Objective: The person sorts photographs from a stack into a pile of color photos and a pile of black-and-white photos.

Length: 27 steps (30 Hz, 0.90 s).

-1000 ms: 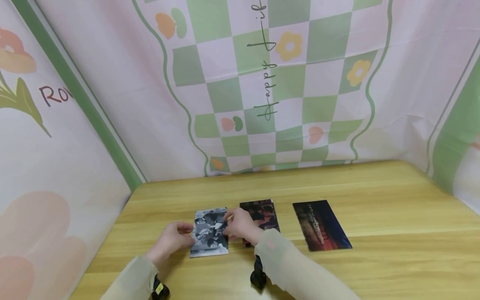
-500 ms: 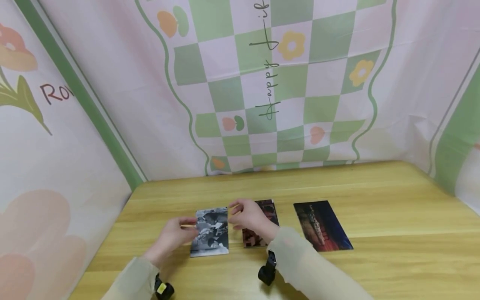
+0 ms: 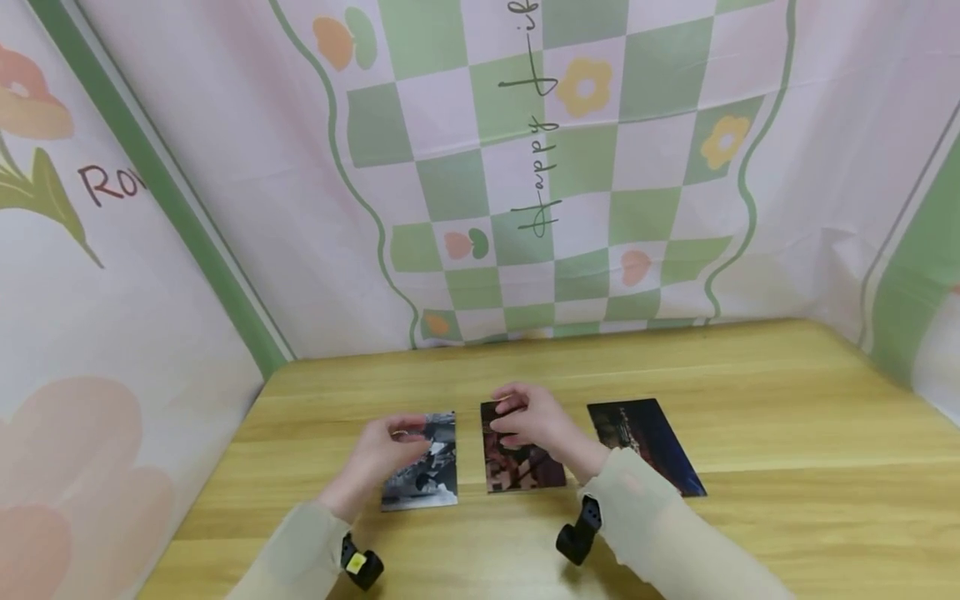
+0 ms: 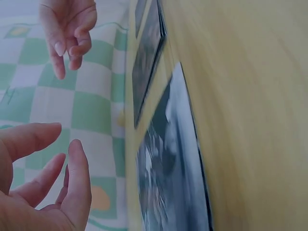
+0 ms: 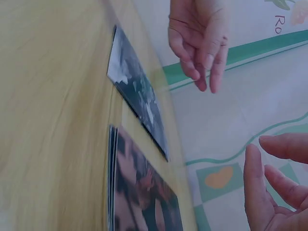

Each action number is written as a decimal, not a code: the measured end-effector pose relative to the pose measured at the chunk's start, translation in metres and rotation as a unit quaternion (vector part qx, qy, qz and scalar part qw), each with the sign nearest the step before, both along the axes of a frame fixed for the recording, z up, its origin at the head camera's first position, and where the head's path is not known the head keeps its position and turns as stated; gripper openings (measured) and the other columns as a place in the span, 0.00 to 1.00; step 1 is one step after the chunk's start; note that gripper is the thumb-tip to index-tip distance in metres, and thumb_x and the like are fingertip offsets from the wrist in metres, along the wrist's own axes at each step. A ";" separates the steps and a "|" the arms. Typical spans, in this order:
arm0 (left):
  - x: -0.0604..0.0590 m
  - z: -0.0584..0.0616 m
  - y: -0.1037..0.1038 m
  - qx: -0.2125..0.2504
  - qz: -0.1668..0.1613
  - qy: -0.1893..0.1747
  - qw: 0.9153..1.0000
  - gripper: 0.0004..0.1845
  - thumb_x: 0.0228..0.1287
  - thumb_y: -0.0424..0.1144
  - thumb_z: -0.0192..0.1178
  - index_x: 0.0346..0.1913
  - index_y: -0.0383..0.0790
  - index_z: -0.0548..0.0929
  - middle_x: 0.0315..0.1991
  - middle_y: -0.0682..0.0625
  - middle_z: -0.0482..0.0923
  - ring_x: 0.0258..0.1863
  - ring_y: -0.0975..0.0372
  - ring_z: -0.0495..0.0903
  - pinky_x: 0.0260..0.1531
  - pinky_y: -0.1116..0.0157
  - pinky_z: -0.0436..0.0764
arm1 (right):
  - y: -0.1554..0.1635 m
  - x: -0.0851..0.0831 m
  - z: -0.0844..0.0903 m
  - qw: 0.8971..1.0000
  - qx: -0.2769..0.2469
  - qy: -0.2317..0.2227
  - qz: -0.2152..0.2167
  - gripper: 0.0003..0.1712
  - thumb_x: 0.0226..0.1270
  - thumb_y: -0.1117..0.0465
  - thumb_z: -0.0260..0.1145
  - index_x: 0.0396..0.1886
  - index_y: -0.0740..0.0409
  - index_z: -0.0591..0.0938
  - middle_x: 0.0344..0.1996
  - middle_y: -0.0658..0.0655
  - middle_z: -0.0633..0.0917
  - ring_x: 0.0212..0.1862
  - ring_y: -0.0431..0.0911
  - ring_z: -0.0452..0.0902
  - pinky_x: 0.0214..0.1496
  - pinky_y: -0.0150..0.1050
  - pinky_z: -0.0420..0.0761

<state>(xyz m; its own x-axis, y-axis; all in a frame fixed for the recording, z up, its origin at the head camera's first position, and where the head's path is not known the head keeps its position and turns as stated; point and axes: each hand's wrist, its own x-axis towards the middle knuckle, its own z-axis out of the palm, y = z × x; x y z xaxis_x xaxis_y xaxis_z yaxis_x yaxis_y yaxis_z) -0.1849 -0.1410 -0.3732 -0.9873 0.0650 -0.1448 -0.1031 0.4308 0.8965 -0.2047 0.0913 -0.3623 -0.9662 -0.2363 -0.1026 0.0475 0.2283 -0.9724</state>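
Hovering left hand (image 3: pixel 390 446): held just above the black-and-white photo (image 3: pixel 431 471), fingers loosely curved and spread, gripping nothing; the left wrist view shows the fingers (image 4: pixel 72 173) clear of the print.
Right hand (image 3: pixel 536 421): raised over the far end of the middle photo stack (image 3: pixel 521 467), fingers relaxed and slightly bent, holding nothing; the right wrist view shows its fingertips (image 5: pixel 269 183) off the tabletop.
Black-and-white photo: flat on the tabletop (image 3: pixel 787 433), leftmost of the three, partly covered by the left hand in the head view.
Middle photo stack: flat just beside the black-and-white photo with a narrow strip of wood between them; reddish and dark picture on top, and the right wrist view shows several layered edges (image 5: pixel 111 183), so it is more than one print.
Dark blue photo (image 3: pixel 652 442): flat to the right of the stack, near it but apart, its near corner hidden behind the right sleeve (image 3: pixel 675 533).
Wrist cameras: a black unit under each forearm, left (image 3: pixel 360 565) and right (image 3: pixel 579 533).
Backdrop (image 3: pixel 525 167): pink and green checked cloth with flowers standing behind the tabletop.
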 end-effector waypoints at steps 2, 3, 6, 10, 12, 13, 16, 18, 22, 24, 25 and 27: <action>0.000 0.001 0.005 0.009 -0.010 0.003 1.000 0.23 0.58 0.31 0.64 0.57 0.34 0.76 0.50 0.39 0.79 0.41 0.60 0.80 0.43 0.63 0.83 | 0.005 0.001 0.001 1.000 -0.016 -0.005 0.005 0.22 0.61 0.73 0.62 0.56 0.68 0.73 0.42 0.64 0.76 0.35 0.51 0.80 0.39 0.47 0.85; 0.000 0.001 0.008 0.019 -0.014 0.004 1.000 0.23 0.58 0.31 0.64 0.57 0.33 0.76 0.50 0.39 0.78 0.41 0.60 0.80 0.43 0.63 0.83 | 0.007 0.001 0.001 1.000 -0.023 -0.007 0.008 0.22 0.62 0.73 0.62 0.57 0.69 0.72 0.42 0.65 0.75 0.36 0.53 0.80 0.40 0.48 0.85; 0.000 0.001 0.016 0.039 -0.029 0.012 0.999 0.22 0.59 0.30 0.63 0.57 0.31 0.75 0.49 0.38 0.78 0.41 0.60 0.80 0.43 0.63 0.83 | 0.015 0.001 0.001 1.000 -0.027 -0.010 0.010 0.22 0.62 0.72 0.62 0.56 0.70 0.72 0.43 0.66 0.75 0.38 0.55 0.79 0.43 0.49 0.85; -0.001 -0.001 0.025 0.062 -0.050 0.019 0.997 0.22 0.60 0.29 0.62 0.58 0.29 0.75 0.48 0.37 0.78 0.40 0.61 0.80 0.42 0.64 0.83 | 0.028 0.001 -0.001 1.000 0.006 0.004 0.009 0.22 0.62 0.70 0.63 0.57 0.69 0.72 0.46 0.67 0.75 0.40 0.50 0.79 0.44 0.45 0.84; -0.002 -0.003 0.030 0.071 -0.062 0.021 0.995 0.22 0.60 0.28 0.61 0.58 0.28 0.74 0.49 0.35 0.77 0.39 0.62 0.79 0.42 0.65 0.83 | 0.035 0.002 -0.003 1.000 0.023 0.010 0.011 0.23 0.63 0.68 0.63 0.58 0.69 0.72 0.49 0.68 0.75 0.42 0.47 0.79 0.46 0.42 0.84; -0.003 -0.003 0.032 0.076 -0.068 0.020 0.995 0.22 0.60 0.28 0.61 0.57 0.28 0.74 0.49 0.34 0.77 0.39 0.63 0.79 0.41 0.66 0.83 | 0.038 0.001 -0.004 0.999 0.027 0.012 0.013 0.24 0.63 0.68 0.62 0.58 0.69 0.71 0.49 0.68 0.74 0.42 0.46 0.79 0.46 0.41 0.84; -0.004 -0.005 0.037 0.081 -0.078 0.016 0.994 0.21 0.59 0.28 0.61 0.57 0.27 0.74 0.49 0.33 0.76 0.38 0.64 0.78 0.40 0.66 0.83 | 0.046 0.001 -0.008 0.999 0.036 0.008 0.017 0.25 0.64 0.68 0.62 0.60 0.70 0.70 0.51 0.69 0.74 0.44 0.46 0.78 0.48 0.41 0.83; -0.005 -0.007 0.040 0.078 -0.080 0.013 0.994 0.21 0.59 0.28 0.61 0.57 0.28 0.75 0.50 0.34 0.76 0.38 0.63 0.79 0.40 0.65 0.84 | 0.050 0.000 -0.010 0.999 0.039 0.002 0.014 0.25 0.64 0.68 0.61 0.60 0.70 0.70 0.51 0.69 0.74 0.44 0.46 0.79 0.48 0.42 0.83; -0.006 -0.009 0.044 0.064 -0.081 0.011 0.995 0.21 0.59 0.30 0.62 0.57 0.29 0.75 0.52 0.36 0.76 0.41 0.61 0.79 0.41 0.64 0.83 | 0.057 0.001 -0.012 0.999 0.042 -0.001 0.012 0.25 0.65 0.68 0.61 0.61 0.71 0.69 0.52 0.70 0.73 0.45 0.46 0.79 0.49 0.42 0.83; -0.006 -0.010 0.045 0.057 -0.085 0.015 0.995 0.21 0.59 0.30 0.62 0.56 0.30 0.76 0.52 0.37 0.76 0.42 0.60 0.79 0.42 0.63 0.83 | 0.059 0.001 -0.013 0.999 0.039 -0.001 0.011 0.26 0.64 0.69 0.62 0.61 0.72 0.68 0.53 0.71 0.73 0.45 0.47 0.79 0.49 0.42 0.83; -0.006 -0.010 0.045 0.057 -0.087 0.016 0.994 0.21 0.59 0.31 0.62 0.56 0.30 0.76 0.53 0.37 0.76 0.43 0.60 0.79 0.42 0.63 0.83 | 0.061 0.001 -0.014 0.999 0.040 0.000 0.012 0.27 0.64 0.68 0.62 0.61 0.72 0.68 0.53 0.72 0.73 0.46 0.48 0.79 0.49 0.42 0.83; -0.006 -0.013 0.046 0.053 -0.091 0.017 0.994 0.21 0.60 0.31 0.62 0.56 0.31 0.76 0.53 0.38 0.75 0.44 0.59 0.79 0.43 0.62 0.83 | 0.064 0.001 -0.016 0.999 0.040 -0.002 0.013 0.28 0.64 0.68 0.63 0.62 0.72 0.68 0.54 0.73 0.73 0.47 0.49 0.78 0.50 0.43 0.83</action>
